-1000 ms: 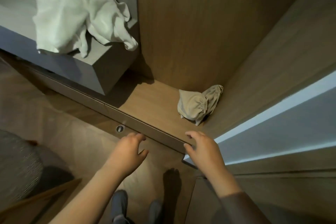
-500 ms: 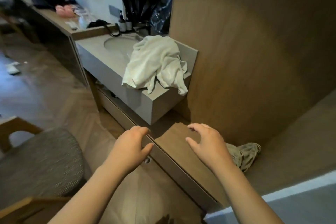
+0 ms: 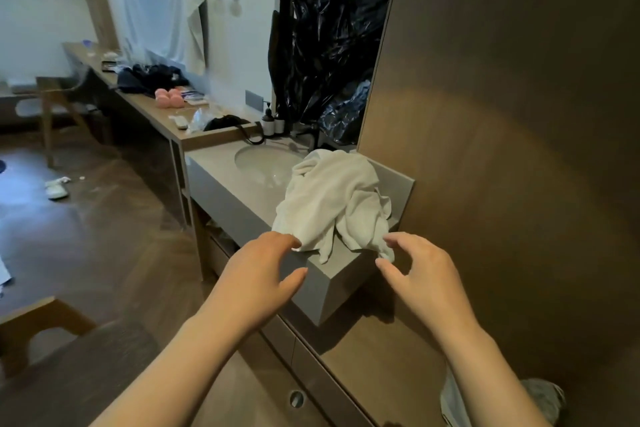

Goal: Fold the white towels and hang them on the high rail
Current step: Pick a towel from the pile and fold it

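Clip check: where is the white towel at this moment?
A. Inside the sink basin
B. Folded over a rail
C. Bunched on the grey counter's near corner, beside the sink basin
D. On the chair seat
C: the white towel lies crumpled on the grey counter, to the right of the sink basin, with some folds drooping over the front edge.

Soft cloth towels (image 3: pixel 332 201); matt counter (image 3: pixel 235 191)
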`<state>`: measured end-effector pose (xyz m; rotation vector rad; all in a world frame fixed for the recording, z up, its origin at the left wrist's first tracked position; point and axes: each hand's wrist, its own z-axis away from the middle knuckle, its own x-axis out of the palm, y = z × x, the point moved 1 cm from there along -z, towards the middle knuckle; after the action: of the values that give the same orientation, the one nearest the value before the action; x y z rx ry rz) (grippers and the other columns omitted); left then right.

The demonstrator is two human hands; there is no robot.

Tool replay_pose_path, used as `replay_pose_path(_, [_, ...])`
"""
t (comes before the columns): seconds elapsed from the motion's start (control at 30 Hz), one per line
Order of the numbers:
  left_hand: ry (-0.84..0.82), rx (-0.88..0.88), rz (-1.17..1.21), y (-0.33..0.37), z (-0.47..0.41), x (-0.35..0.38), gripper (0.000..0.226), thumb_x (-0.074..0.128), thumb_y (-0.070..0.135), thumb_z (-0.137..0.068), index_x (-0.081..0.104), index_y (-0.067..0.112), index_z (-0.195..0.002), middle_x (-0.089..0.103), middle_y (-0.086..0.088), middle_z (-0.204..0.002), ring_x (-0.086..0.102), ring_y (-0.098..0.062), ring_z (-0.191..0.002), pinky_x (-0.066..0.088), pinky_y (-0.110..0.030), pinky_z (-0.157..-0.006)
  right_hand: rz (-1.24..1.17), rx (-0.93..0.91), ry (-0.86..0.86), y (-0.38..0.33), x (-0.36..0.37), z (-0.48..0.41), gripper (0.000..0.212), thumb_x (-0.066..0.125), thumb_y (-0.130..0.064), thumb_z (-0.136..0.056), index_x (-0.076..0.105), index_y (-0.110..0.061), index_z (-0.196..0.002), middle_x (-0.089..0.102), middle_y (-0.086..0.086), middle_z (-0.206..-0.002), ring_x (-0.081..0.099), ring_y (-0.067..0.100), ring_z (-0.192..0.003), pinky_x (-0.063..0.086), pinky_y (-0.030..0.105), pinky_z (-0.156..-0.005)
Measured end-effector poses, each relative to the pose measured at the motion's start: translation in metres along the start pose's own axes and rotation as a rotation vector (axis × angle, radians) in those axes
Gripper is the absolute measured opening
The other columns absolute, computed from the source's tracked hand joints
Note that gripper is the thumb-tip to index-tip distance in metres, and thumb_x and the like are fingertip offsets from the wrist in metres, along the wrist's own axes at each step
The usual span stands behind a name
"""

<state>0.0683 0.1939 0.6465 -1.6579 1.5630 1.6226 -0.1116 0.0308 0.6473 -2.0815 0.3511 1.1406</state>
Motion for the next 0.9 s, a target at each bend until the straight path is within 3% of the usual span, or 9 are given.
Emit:
replay_pose_path(0.37, [0.030,0.002,-0.020,-0.033,-0.121,0.019,0.043,0.057,0.047,-0.090,0.052,0.032,-0.130,0.056,0.014,-0.130,0.052,-0.006,-0.118,0.039,-0.020,-0.096,-0.063,0.038,-0.001,0.036,0.038,-0.119,0.043,0.068,-0.037,-0.089,0.058,-0.033,-0.130,0.061,-0.016,-0.124,0.056,0.006,-0.113,0.049,0.026,-0.094])
replay_pose_path(0.67, [0.031,-0.066,-0.033,-0.052,-0.222,0.045,0.043,0.056,0.047,-0.091,0.051,0.032,-0.131,0.055,0.014,-0.131,0.051,-0.005,-0.118,0.039,-0.020,-0.096,-0.142,0.022,-0.057,0.071,0.060,-0.226,0.039,0.067,-0.033,-0.091,0.059,-0.031,-0.128,0.059,-0.017,-0.119,0.052,0.000,-0.105,0.040,0.017,-0.087])
replay_pose_path(0.9, [-0.015,-0.092,0.008,-0.067,-0.273,0.075,0.042,0.059,0.045,-0.090,0.052,0.031,-0.130,0.054,0.013,-0.131,0.052,-0.006,-0.117,0.038,-0.019,-0.094,-0.125,0.058,-0.092,0.098,0.077,-0.267,0.043,0.066,-0.036,-0.091,0.056,-0.031,-0.132,0.058,-0.016,-0.124,0.052,0.002,-0.111,0.041,0.018,-0.091])
